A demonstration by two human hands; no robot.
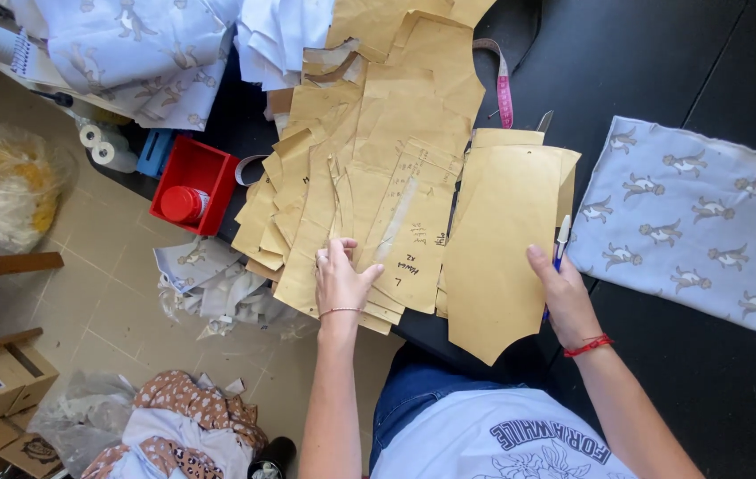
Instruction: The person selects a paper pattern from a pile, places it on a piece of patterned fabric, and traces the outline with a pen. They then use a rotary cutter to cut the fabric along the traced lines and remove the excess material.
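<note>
Sewing workshop, brown paper pattern pieces (378, 177) fanned over a black cutting surface (661, 53), pink measuring tape (504, 89), printed blue fabric (706, 222), fabric scraps (218, 284) on the tiled floor (112, 293), red bin (205, 173) of supplies

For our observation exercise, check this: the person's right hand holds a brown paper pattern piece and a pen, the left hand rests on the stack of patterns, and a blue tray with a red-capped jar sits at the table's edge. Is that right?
Not quite. The tray is red, not blue, as the head view shows. The rest stands: the right hand holds the pattern piece and pen, the left hand rests on the stack, and the jar sits in the tray.
</note>
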